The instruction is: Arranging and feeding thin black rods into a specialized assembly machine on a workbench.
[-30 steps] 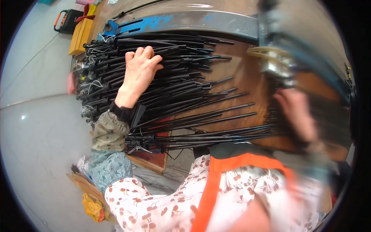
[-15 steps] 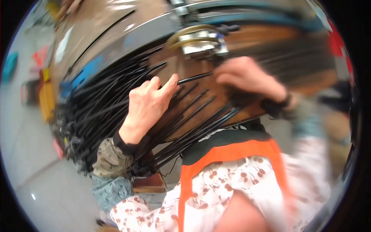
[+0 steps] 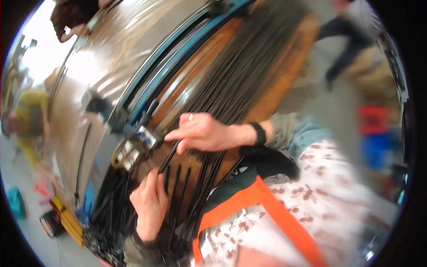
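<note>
A slim black tube [image 3: 168,160] runs between my two hands. My left hand [image 3: 150,202] is closed round its lower part, fingers curled over it. At the upper end, my right hand [image 3: 202,133] pinches the tube between thumb and fingers; a ring and a black wristband show on that side. Just left of the right fingertips sits a small metal fixture [image 3: 138,149] with a loop of yellowish tubing, fixed at the bench edge. Black tubes [image 3: 111,204] lie in a pile beside and beneath my left hand, and several more [image 3: 189,196] lie to its right.
A long bundle of thin dark rods [image 3: 240,66] stretches away on the brown bench [image 3: 282,73]. Blue rails [image 3: 164,62] border it, with a plastic-covered table [image 3: 115,44] beyond. Co-workers are at left [image 3: 33,115] and top [image 3: 73,18]; another person [image 3: 351,31] is at right.
The view has swung to the right, bringing the long rod bundle into the middle. My left hand keeps the black tube; my right hand, blurred before, now shows clearly at the tube's upper end.
</note>
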A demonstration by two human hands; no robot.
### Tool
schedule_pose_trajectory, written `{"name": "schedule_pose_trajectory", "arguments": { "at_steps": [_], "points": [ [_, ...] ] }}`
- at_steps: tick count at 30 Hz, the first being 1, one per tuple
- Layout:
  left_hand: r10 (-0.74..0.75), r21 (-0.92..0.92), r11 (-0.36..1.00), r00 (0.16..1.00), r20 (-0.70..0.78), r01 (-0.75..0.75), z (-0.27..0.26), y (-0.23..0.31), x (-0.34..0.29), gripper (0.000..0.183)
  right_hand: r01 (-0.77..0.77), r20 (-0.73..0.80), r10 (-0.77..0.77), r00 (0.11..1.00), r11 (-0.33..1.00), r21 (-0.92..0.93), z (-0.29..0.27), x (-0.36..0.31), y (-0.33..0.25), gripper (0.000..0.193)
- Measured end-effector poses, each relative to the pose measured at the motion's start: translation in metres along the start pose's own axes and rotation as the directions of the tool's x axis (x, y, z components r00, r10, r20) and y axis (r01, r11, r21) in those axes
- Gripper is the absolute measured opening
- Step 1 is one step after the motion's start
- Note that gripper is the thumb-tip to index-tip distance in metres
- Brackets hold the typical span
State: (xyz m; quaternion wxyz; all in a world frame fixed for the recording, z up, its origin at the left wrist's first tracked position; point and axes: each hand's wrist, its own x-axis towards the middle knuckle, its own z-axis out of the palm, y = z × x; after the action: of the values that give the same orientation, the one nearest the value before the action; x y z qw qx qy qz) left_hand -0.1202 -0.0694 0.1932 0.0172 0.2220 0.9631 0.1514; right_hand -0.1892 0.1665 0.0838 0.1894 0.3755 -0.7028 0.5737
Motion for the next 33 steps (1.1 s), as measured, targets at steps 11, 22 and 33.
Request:
{"name": "schedule_pose_trajectory", "arguments": {
  "at_steps": [11, 22, 33],
  "points": [
    [0.14, 0.141, 0.98, 0.99, -0.016, -0.137, -0.025, 0.008, 0.054, 0.024, 0.48, 0.086, -0.489, 0.868, 0.781, -0.398, -0.063, 0.046, 0.012, 0.042],
    [0.448, 0.485, 0.799, 0.89, -0.087, -0.355, -0.061, 0.007, 0.153, 0.053, -0.022, -0.062, -0.053, 0.997, 0.558, -0.829, -0.22, 0.009, 0.132, 0.055],
    [0.403, 0.437, 0.822, 0.915, 0.005, -0.365, -0.064, 0.007, 0.133, 0.06, 0.026, -0.102, -0.121, 0.987, 0.757, -0.652, -0.08, 0.073, 0.026, 0.044]
  ]
}}
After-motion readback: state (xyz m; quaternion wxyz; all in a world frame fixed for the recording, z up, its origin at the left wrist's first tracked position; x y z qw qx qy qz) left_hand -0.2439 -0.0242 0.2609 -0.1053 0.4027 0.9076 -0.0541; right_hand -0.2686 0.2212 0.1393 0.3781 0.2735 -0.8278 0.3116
